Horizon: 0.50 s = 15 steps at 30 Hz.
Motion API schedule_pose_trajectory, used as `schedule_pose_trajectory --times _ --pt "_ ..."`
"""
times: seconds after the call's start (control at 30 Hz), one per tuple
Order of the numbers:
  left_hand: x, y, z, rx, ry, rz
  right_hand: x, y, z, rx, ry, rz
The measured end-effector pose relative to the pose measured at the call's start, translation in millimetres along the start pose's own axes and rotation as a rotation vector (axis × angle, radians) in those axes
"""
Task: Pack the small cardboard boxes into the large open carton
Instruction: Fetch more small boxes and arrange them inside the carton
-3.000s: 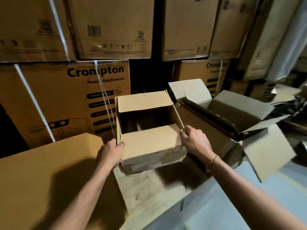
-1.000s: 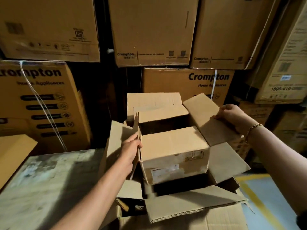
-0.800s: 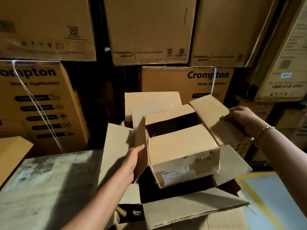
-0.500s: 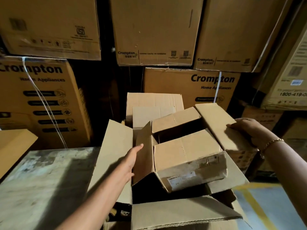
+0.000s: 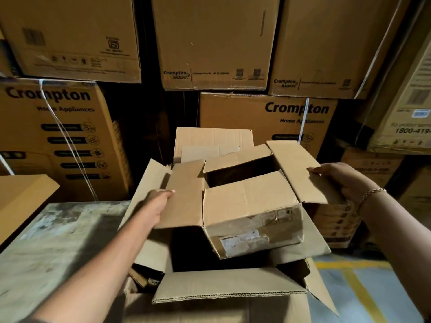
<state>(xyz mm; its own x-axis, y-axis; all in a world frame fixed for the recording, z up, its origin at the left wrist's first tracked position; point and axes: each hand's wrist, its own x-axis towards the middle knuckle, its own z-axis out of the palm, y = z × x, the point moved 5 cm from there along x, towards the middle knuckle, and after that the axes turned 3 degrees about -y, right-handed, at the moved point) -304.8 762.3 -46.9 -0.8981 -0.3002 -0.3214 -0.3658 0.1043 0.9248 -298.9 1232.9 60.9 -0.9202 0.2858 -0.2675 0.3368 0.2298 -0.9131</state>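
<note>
A small box [image 5: 251, 206] tilts into the carton [image 5: 228, 287] between the hands. The left hand [image 5: 161, 203] presses flat against one flap [image 5: 186, 197]; the right hand [image 5: 338, 180] grips the other, steering.

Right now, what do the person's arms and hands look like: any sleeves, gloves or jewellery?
The left forearm and right forearm are bare. The left hand and right hand are ungloved. A thin gold-coloured chain bracelet circles the right wrist; no rings or watch show.
</note>
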Motion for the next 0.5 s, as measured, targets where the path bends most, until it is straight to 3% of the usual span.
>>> schedule_pose_trajectory --times 0.2,0.33,0.5 --pt "-13 65 -23 0.433 0.071 0.341 -16 -45 33 -0.324 -0.015 -0.246" --pt "-22 94 -47 0.46 0.151 0.427 -30 -80 55 -0.626 0.076 -0.427" --pt "-32 101 -61 0.512 0.209 0.493 -31 -90 88 -0.842 0.102 -0.492"
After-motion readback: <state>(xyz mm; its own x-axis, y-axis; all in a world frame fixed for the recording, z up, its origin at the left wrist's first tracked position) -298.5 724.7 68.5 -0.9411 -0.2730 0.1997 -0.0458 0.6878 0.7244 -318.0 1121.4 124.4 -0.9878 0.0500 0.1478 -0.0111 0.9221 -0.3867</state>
